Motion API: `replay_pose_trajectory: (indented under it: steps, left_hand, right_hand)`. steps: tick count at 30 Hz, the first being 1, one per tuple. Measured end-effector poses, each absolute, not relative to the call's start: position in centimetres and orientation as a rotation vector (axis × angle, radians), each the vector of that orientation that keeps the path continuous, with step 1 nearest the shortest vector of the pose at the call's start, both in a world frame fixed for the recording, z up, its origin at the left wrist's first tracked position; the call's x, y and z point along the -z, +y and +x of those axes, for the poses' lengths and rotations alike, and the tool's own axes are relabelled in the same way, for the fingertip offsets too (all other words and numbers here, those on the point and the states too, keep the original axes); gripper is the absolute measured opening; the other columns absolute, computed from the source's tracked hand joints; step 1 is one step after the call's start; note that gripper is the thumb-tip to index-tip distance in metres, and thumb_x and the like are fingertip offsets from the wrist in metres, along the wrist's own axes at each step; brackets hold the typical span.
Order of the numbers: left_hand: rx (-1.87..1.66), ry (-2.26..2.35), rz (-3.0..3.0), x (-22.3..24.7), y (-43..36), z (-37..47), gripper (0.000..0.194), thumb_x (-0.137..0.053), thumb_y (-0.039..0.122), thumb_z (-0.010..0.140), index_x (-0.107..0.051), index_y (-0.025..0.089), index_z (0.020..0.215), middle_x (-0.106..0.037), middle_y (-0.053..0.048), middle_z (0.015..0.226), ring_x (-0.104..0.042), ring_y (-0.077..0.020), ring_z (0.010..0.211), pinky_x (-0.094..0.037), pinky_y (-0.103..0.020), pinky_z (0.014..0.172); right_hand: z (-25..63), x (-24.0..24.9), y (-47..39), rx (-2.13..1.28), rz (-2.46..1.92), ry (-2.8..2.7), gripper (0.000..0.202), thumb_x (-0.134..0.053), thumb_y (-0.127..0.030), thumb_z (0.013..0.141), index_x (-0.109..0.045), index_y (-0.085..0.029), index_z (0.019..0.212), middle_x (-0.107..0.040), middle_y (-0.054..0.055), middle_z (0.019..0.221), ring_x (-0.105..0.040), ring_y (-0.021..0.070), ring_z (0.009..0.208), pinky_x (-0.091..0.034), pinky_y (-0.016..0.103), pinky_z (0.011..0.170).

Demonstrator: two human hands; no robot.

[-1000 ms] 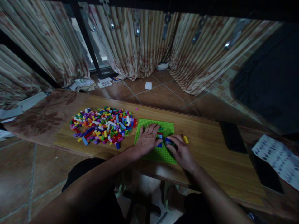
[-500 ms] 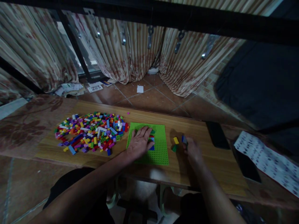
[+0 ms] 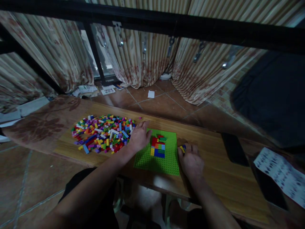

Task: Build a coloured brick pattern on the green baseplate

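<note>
A green baseplate (image 3: 170, 162) lies on the wooden table, with red, yellow, blue and light blue bricks (image 3: 158, 148) joined near its middle. My left hand (image 3: 140, 136), fingers spread and holding nothing, is over the baseplate's upper left corner, beside the large pile of mixed bricks (image 3: 97, 135). Just right of the baseplate, my right hand (image 3: 192, 159) is curled palm down round a few small bricks, a yellow and a dark blue one (image 3: 183, 148) showing at the thumb. The rest of what it covers is hidden.
A dark phone (image 3: 234, 149) lies on the right of the table (image 3: 221, 184). Farther right, a printed sheet (image 3: 281, 175) partly covers another dark flat object (image 3: 271, 187). A black rail (image 3: 152, 16) runs across above the table.
My left hand has moved left off the joined bricks, uncovering them. My right hand has come in toward the baseplate, over the loose yellow and green bricks. The view has shifted.
</note>
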State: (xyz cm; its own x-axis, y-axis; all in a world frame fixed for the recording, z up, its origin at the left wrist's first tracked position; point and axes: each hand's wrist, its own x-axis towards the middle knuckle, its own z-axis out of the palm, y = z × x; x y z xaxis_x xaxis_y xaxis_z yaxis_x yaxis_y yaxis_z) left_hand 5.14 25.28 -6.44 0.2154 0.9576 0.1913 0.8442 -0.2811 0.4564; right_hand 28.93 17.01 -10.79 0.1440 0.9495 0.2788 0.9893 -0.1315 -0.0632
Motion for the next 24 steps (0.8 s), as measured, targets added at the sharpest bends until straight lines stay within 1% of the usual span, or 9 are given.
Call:
replay_pose_trajectory:
  steps: [4,8,11,14,16,19,21,22,24]
  left_hand:
    - [-0.590,1.742,2.215,6.0,25.8,4.2,0.041,-0.048,0.022,0.090,-0.053,0.012,0.129,-0.063,-0.013,0.125,-0.059,-0.0237,0.117,-0.046,-0.035,0.102]
    - [-0.596,1.848,2.096,4.5,26.8,2.3,0.033,-0.047,0.024,0.091,-0.063,0.016,0.118,-0.070,-0.011,0.111,-0.067,-0.0225,0.100,-0.051,-0.032,0.090]
    - [-0.690,1.947,1.975,2.8,27.6,-0.3,0.030,-0.044,0.026,0.092,-0.068,0.018,0.109,-0.073,-0.009,0.101,-0.068,-0.0208,0.092,-0.050,-0.029,0.083]
    - [-0.769,2.061,1.852,1.4,27.9,-3.4,0.028,-0.046,0.027,0.091,-0.069,0.018,0.106,-0.074,-0.007,0.096,-0.067,-0.0197,0.089,-0.048,-0.026,0.079]
    - [-0.820,2.100,1.798,1.0,27.8,-5.2,0.028,-0.047,0.029,0.090,-0.069,0.018,0.104,-0.073,-0.006,0.094,-0.066,-0.0187,0.087,-0.046,-0.025,0.077]
    - [-0.890,2.095,1.743,0.8,27.5,-6.9,0.029,-0.047,0.029,0.090,-0.069,0.016,0.105,-0.073,-0.006,0.093,-0.065,-0.0171,0.083,-0.045,-0.024,0.075]
    - [-0.915,2.084,1.722,0.7,27.4,-7.5,0.029,-0.047,0.028,0.090,-0.069,0.016,0.104,-0.073,-0.006,0.092,-0.064,-0.0169,0.082,-0.044,-0.023,0.074]
    - [-0.921,2.077,1.718,0.6,27.4,-7.6,0.029,-0.047,0.028,0.090,-0.069,0.016,0.104,-0.072,-0.006,0.091,-0.064,-0.0171,0.082,-0.044,-0.024,0.074]
    - [-0.914,2.058,1.684,0.4,27.4,-7.8,0.029,-0.048,0.028,0.090,-0.070,0.016,0.103,-0.072,-0.005,0.091,-0.064,-0.0175,0.084,-0.044,-0.024,0.075]
  right_hand:
    - [29.0,11.6,16.2,0.322,-2.009,-1.933,0.027,-0.044,-0.030,0.094,-0.058,-0.020,0.114,-0.058,0.013,0.095,-0.057,0.0273,0.089,-0.049,0.037,0.068]
    - [29.2,11.9,15.8,0.382,-2.015,-1.990,0.026,-0.040,-0.024,0.093,-0.059,-0.020,0.110,-0.058,0.012,0.092,-0.057,0.0260,0.085,-0.049,0.036,0.068]
    - [29.3,11.7,15.7,0.360,-2.045,-2.028,0.024,-0.042,-0.025,0.091,-0.061,-0.020,0.104,-0.060,0.012,0.093,-0.059,0.0244,0.081,-0.049,0.035,0.067]
    - [29.8,11.6,15.5,0.245,-2.005,-2.001,0.022,-0.043,-0.026,0.089,-0.063,-0.022,0.098,-0.063,0.013,0.096,-0.061,0.0252,0.080,-0.049,0.036,0.066]
    - [30.5,11.4,15.4,0.131,-1.999,-1.904,0.022,-0.045,-0.030,0.088,-0.064,-0.023,0.096,-0.065,0.012,0.096,-0.063,0.0262,0.081,-0.049,0.037,0.065]
    - [30.8,10.4,15.6,0.011,-2.043,-1.727,0.029,-0.045,-0.039,0.088,-0.064,-0.020,0.096,-0.066,0.013,0.090,-0.064,0.0268,0.075,-0.049,0.038,0.064]
    - [29.0,9.0,16.1,-0.082,-2.045,-1.641,0.037,-0.043,-0.045,0.089,-0.064,-0.016,0.098,-0.066,0.012,0.085,-0.063,0.0254,0.068,-0.048,0.037,0.061]
    - [27.2,8.3,16.5,-0.167,-1.997,-1.602,0.038,-0.043,-0.047,0.090,-0.064,-0.017,0.101,-0.067,0.011,0.086,-0.063,0.0242,0.068,-0.048,0.035,0.061]
    - [22.0,7.1,17.2,-0.269,-1.805,-1.682,0.036,-0.042,-0.044,0.091,-0.063,-0.017,0.104,-0.067,0.010,0.093,-0.064,0.0226,0.079,-0.050,0.034,0.070]
